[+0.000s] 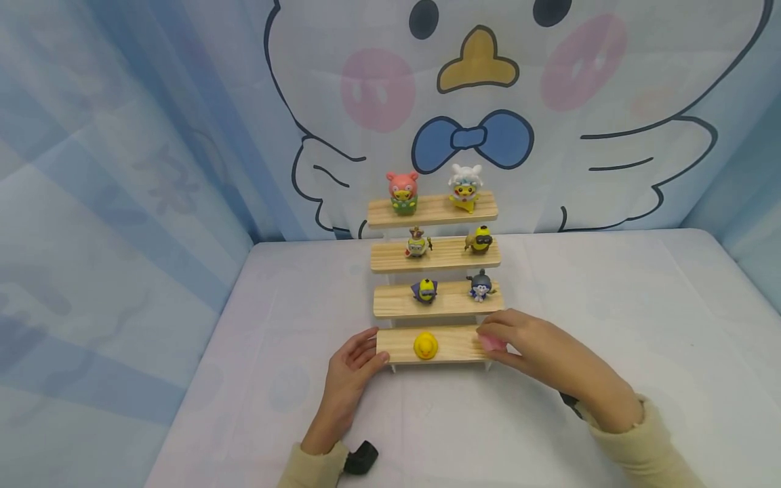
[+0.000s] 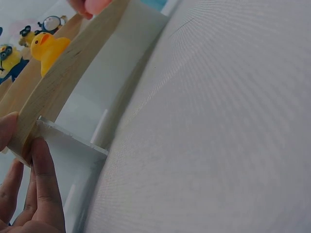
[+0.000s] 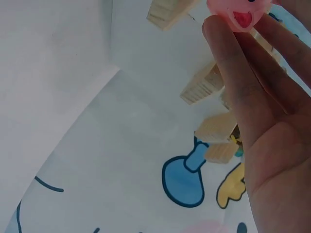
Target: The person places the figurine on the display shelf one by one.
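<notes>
My left hand [image 1: 350,373] grips the left end of the lowest wooden board [image 1: 456,344] of a stepped display stand, thumb on top and fingers underneath. In the left wrist view, a clear support panel [image 2: 73,145] stands beside those fingertips. My right hand [image 1: 543,349] pinches a small pink toy [image 1: 491,342] at the right end of the same board. The right wrist view shows the pink toy's open-mouthed face [image 3: 243,18] between the fingers; whether it touches the wood cannot be told. A yellow rubber duck [image 1: 426,346] sits on the board between the hands.
The upper boards bear pairs of figures: a pink-hooded one [image 1: 403,193] and a white-hooded one [image 1: 466,188] on top, small yellow ones [image 1: 417,244] below, and a grey-hatted one [image 1: 481,286]. A white cloth [image 1: 293,291] covers the table; a printed curtain [image 1: 378,88] hangs behind.
</notes>
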The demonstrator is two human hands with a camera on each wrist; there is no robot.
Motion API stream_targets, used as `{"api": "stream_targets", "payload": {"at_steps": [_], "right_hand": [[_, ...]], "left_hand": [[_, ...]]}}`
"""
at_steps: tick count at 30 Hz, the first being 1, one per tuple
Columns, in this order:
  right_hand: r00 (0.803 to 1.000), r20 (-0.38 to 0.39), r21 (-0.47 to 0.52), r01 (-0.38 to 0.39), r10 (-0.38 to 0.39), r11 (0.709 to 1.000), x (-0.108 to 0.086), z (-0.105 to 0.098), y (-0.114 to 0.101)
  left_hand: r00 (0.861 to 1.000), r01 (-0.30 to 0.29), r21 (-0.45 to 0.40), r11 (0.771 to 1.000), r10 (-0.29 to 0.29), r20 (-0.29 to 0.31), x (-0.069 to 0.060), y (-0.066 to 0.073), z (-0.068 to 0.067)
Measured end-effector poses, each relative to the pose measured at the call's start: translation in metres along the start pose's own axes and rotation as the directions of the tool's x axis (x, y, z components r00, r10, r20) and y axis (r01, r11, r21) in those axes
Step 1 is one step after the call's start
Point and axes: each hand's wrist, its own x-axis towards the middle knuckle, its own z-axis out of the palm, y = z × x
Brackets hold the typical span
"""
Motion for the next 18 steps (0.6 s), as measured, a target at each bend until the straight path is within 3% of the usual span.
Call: {"api": "stream_targets", "payload": {"at_steps": [11, 18], "right_hand": [[0.997, -0.058, -0.01, 0.045, -0.046, 0.999, 0.005, 0.009, 0.0], [0.998, -0.047, -0.024, 0.039, -0.04, 0.999, 0.008, 0.011, -0.002]], "left_hand": [[1.0, -0.011, -0.002, 1.0, 0.011, 0.006, 0.001, -0.001, -0.001], [1.0, -0.015, 0.005, 1.0, 0.015, 0.001, 0.0, -0.001, -0.001]]}}
